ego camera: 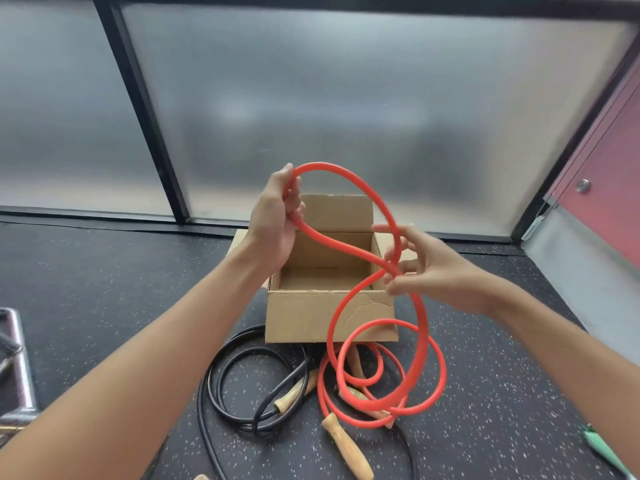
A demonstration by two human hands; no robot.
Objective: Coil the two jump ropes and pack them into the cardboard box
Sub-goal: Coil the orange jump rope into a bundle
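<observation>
Fingers (382,228) blurry behind red rope (323,167)

floor (485,393): dark, white-speckled | far wall: frosted glass panels (346,98), black mullion (138,98), soft grey daylight | far right: red door (609,161), grey panel (571,271) below | near left: metal frame (20,358)

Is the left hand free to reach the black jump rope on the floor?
Probably not yet: the left hand grips the red jump rope above the cardboard box; the black jump rope lies uncovered below.
</observation>
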